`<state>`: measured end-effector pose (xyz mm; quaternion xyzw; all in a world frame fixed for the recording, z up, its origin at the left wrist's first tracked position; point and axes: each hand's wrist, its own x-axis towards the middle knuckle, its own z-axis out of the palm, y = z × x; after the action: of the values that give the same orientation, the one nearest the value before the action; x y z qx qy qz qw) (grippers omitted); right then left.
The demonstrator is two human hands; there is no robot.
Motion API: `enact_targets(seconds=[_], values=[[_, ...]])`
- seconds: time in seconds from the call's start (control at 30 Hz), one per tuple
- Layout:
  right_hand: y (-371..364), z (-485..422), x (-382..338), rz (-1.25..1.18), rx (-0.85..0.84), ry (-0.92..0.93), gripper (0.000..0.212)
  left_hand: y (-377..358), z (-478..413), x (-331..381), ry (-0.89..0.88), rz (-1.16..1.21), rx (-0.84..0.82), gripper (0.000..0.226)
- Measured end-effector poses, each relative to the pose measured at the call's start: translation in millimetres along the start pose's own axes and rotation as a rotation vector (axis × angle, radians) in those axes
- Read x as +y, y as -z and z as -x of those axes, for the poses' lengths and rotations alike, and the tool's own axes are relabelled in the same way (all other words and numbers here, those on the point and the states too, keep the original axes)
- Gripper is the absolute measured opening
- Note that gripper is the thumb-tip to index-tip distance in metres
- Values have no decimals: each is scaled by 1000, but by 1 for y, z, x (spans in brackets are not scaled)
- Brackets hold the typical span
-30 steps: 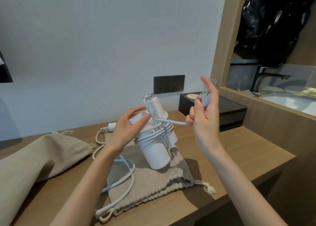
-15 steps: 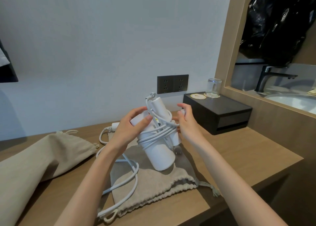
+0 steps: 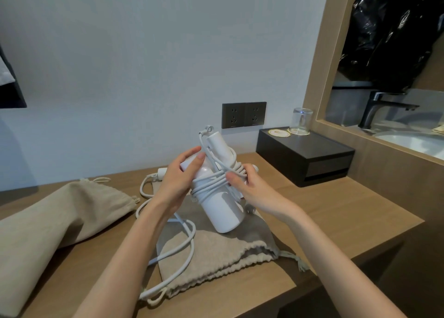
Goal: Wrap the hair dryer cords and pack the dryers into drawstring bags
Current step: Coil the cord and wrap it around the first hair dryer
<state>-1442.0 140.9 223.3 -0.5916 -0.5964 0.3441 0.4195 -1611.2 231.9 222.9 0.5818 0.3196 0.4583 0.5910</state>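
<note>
A white hair dryer [image 3: 223,209] is held above the wooden counter, its barrel pointing down and its handle up. My left hand [image 3: 179,182] grips its upper body from the left. Several turns of white cord [image 3: 213,184] circle the barrel and handle. My right hand [image 3: 249,189] holds the cord end against the right side of the dryer. Under the dryer lies a beige drawstring bag [image 3: 216,260]. A second white cord [image 3: 182,243] loops loosely over that bag, its plug [image 3: 160,173] behind my left hand.
A second, filled beige bag [image 3: 60,212] lies at the left. A black box [image 3: 305,156] with an upturned glass [image 3: 301,121] stands at the back right, below two wall sockets [image 3: 243,115]. A sink and tap [image 3: 384,108] lie beyond the wooden frame on the right.
My right hand has come down from beside the dryer, carried the cord round behind it and now lies against its right side. The left hand has kept its grip.
</note>
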Motion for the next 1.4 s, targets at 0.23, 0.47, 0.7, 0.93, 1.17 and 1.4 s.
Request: enact_targets(seconds=[0.23, 0.47, 0.7, 0.93, 1.17, 1.4], values=[[-12, -14, 15, -122, 163, 90, 38, -6, -1, -2, 30, 147, 50, 30], [14, 1, 6, -83, 339, 75, 40, -35, 6, -1, 32, 296, 40, 62], [60, 35, 29, 25, 431, -33, 45, -90, 15, -16, 185, 255, -91, 61], [109, 70, 43, 129, 453, -188, 42, -137, 16, -28, 253, 17, -299, 37], [149, 88, 63, 270, 408, -282, 45, -184, 14, -57, 182, -301, -344, 32], [171, 82, 77, 292, 310, -393, 59, -205, 16, -65, 51, -530, -334, 42]])
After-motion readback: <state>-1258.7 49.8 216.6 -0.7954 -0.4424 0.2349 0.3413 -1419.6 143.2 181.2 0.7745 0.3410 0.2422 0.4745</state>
